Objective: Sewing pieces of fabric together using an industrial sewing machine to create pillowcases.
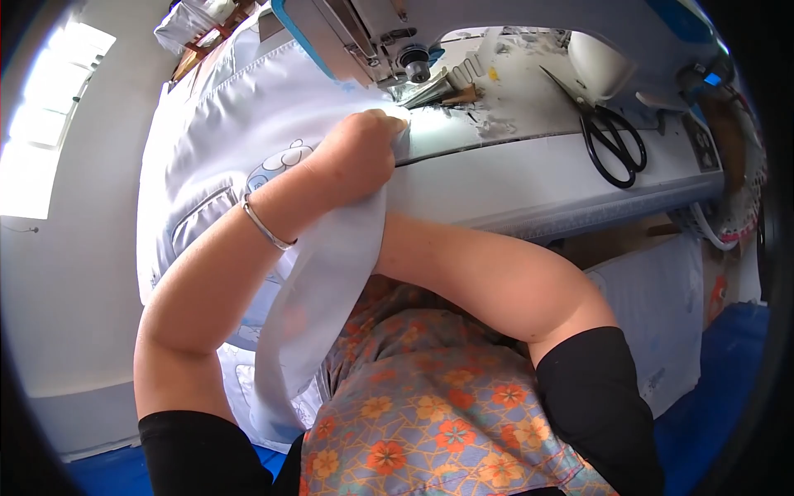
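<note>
While the left hand (357,153) presses down, white fabric (248,124) sits bunched at the sewing machine (389,41).
Fingers curl shut on the cloth just beside the machine's presser foot (416,70); the right hand is hidden under that cloth, so its grip cannot be told. Smooth, thin fabric spills off the pale table's (538,178) front edge onto a floral lap. Black scissors (612,140) lie right of the machine's needle, well apart, with bare tabletop between.

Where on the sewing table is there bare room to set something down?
Bare patch: the table strip between the left hand and the black scissors. Crowded: by the presser foot, where white fabric and scraps pile.
</note>
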The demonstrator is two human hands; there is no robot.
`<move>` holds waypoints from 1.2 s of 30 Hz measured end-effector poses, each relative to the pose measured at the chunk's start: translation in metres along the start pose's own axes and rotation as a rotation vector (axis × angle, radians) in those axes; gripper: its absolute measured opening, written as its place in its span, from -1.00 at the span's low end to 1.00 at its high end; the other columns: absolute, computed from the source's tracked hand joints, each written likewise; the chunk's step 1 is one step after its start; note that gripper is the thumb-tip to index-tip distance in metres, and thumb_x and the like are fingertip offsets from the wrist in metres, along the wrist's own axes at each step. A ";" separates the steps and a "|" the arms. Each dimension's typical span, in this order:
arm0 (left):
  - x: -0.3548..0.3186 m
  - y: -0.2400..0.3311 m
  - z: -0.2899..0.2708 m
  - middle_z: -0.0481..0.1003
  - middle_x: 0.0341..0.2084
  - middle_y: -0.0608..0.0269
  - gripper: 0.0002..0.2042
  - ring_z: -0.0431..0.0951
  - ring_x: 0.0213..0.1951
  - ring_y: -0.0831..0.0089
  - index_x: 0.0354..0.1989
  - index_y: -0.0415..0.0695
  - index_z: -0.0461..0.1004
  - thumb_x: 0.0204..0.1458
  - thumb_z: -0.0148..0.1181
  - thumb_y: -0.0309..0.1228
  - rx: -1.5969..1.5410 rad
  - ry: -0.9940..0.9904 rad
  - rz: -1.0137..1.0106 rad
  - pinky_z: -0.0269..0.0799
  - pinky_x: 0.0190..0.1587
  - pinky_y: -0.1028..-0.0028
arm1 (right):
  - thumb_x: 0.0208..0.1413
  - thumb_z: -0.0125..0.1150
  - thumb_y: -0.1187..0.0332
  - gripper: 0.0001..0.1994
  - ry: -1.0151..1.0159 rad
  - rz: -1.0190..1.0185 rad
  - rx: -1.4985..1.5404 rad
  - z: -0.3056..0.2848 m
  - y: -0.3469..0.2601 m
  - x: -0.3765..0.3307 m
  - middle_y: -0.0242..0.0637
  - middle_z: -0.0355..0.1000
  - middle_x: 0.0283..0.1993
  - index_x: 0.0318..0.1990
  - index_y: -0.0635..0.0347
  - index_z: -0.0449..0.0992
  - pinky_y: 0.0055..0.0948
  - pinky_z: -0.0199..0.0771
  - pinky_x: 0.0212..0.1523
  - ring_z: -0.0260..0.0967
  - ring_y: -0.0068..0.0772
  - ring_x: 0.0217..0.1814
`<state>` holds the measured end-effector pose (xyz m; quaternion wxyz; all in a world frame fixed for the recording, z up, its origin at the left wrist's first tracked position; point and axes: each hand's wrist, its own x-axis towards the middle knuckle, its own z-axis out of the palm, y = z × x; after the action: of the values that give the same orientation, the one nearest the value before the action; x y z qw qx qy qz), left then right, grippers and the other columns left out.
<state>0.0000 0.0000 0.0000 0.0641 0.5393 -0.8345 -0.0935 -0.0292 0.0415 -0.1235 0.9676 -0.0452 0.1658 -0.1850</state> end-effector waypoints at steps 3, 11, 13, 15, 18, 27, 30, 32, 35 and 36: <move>0.000 0.004 -0.010 0.54 -0.12 -0.15 -0.60 0.56 -0.01 -0.02 0.05 -0.24 0.55 0.00 0.08 -0.48 0.048 -0.125 -0.102 0.47 0.10 0.20 | 0.19 0.31 0.23 -0.34 -0.174 -0.031 -0.539 0.003 -0.005 -0.030 -0.21 0.20 0.43 0.43 0.03 0.22 -0.49 0.34 0.33 0.18 -0.46 0.45; -0.002 0.005 -0.010 0.47 0.00 -0.06 -0.52 0.47 0.12 0.04 0.07 -0.21 0.54 -0.11 0.22 -0.36 0.104 -0.029 -0.023 0.45 0.13 0.19 | 0.28 0.14 0.17 -0.44 -0.106 -0.262 -0.458 -0.038 0.032 0.044 -0.18 0.30 0.34 0.40 0.04 0.25 -0.45 0.33 0.32 0.23 -0.43 0.41; 0.001 0.005 -0.010 0.46 0.00 -0.06 -0.51 0.46 0.13 0.03 0.07 -0.21 0.53 -0.12 0.22 -0.37 0.113 -0.043 -0.036 0.45 0.13 0.19 | 0.30 0.10 0.15 -0.46 -0.094 -0.322 -0.432 -0.060 0.036 0.053 -0.17 0.33 0.32 0.40 0.04 0.26 -0.44 0.33 0.32 0.25 -0.43 0.39; 0.007 0.011 -0.013 0.45 0.08 -0.08 -0.46 0.45 0.16 0.04 0.20 -0.21 0.46 -0.05 0.17 -0.39 0.184 -0.140 -0.108 0.37 0.24 0.23 | 0.33 0.05 0.13 -0.48 -0.077 -0.388 -0.403 -0.076 0.040 0.066 -0.16 0.36 0.29 0.39 0.04 0.27 -0.42 0.33 0.32 0.27 -0.42 0.38; 0.017 0.019 -0.014 0.46 0.07 -0.08 -0.48 0.47 0.13 0.01 0.17 -0.21 0.48 -0.04 0.20 -0.35 0.162 -0.124 -0.088 0.39 0.22 0.21 | 0.37 -0.02 0.10 -0.50 -0.041 -0.511 -0.354 -0.106 0.042 0.069 -0.14 0.40 0.25 0.38 0.05 0.29 -0.41 0.32 0.32 0.29 -0.41 0.36; -0.028 -0.084 -0.040 0.56 0.07 0.04 -0.86 0.62 -0.03 0.17 -0.16 -0.16 0.64 0.14 0.25 -0.45 0.036 0.496 -0.046 0.52 0.04 0.31 | 0.17 0.29 0.27 -0.68 -0.308 -0.299 -1.707 -0.040 -0.059 -0.088 -0.11 0.50 0.13 0.06 0.12 0.61 -0.31 0.39 0.25 0.40 -0.26 0.17; -0.094 -0.207 -0.067 0.28 0.36 -0.05 -0.32 0.25 0.39 -0.01 0.37 -0.06 0.32 0.12 0.32 -0.04 0.275 0.567 -0.437 0.19 0.40 0.17 | 0.07 0.44 0.19 -0.56 -0.411 -0.265 -1.706 -0.031 -0.055 -0.084 -0.23 0.48 0.15 0.11 0.07 0.59 -0.40 0.34 0.26 0.35 -0.50 0.21; -0.117 -0.242 -0.092 0.24 0.38 -0.12 -0.14 0.24 0.39 -0.03 0.45 -0.15 0.18 0.08 0.30 0.10 0.104 0.191 -0.789 0.15 0.42 0.18 | 0.07 0.44 0.18 -0.56 -0.345 -0.419 -1.667 -0.045 -0.056 -0.081 -0.22 0.49 0.15 0.10 0.09 0.59 -0.38 0.34 0.27 0.36 -0.47 0.21; -0.178 -0.286 -0.120 0.55 0.03 -0.03 -0.30 0.52 0.07 0.22 0.28 -0.27 0.39 0.07 0.34 -0.03 -0.213 -0.002 -0.882 0.40 0.18 0.33 | 0.08 0.43 0.19 -0.60 -0.399 -0.596 -1.595 -0.034 -0.052 -0.078 -0.21 0.51 0.11 0.06 0.12 0.60 -0.33 0.36 0.25 0.39 -0.40 0.17; -0.175 -0.290 -0.124 0.58 -0.15 0.04 -0.47 0.52 -0.10 0.30 0.10 -0.29 0.50 0.06 0.34 -0.14 -0.198 -0.094 -0.893 0.43 0.04 0.34 | 0.10 0.41 0.21 -0.64 -0.436 -0.625 -1.566 -0.023 -0.055 -0.083 -0.20 0.53 0.08 0.03 0.12 0.62 -0.32 0.39 0.22 0.41 -0.35 0.12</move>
<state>0.3548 0.0325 0.0544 0.0309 0.8325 -0.5094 -0.2158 -0.1287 0.0206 -0.1117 0.5733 -0.7754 0.0366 -0.2622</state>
